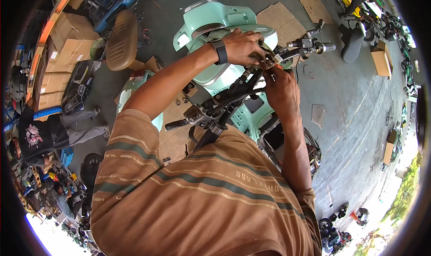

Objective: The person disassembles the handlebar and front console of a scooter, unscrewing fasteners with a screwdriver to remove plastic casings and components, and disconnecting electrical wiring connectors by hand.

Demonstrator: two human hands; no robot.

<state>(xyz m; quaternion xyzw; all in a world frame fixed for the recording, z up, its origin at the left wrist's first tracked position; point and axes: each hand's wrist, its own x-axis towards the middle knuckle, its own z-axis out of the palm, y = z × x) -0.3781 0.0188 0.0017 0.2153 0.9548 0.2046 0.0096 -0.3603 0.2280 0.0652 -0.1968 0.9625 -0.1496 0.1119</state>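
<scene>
My left hand (244, 48), with a dark band on its wrist, has bent fingers around small parts and wires (270, 58) on the handlebar assembly. Close beside it, my right hand (283, 87) pinches at the same cluster, where something orange shows. What exactly each hand grips is too small to tell. Black handlebars (231, 101) run below the hands, with a grip at lower left and levers and another grip at upper right. Mint-green scooter bodywork (217, 20) lies beyond and under the hands.
A tan seat (121, 40) and cardboard boxes (72, 40) are at left, near a person (40, 137). A dark seat (353, 44) and open box (381, 59) stand at right. Flattened cardboard (280, 22) lies on the floor.
</scene>
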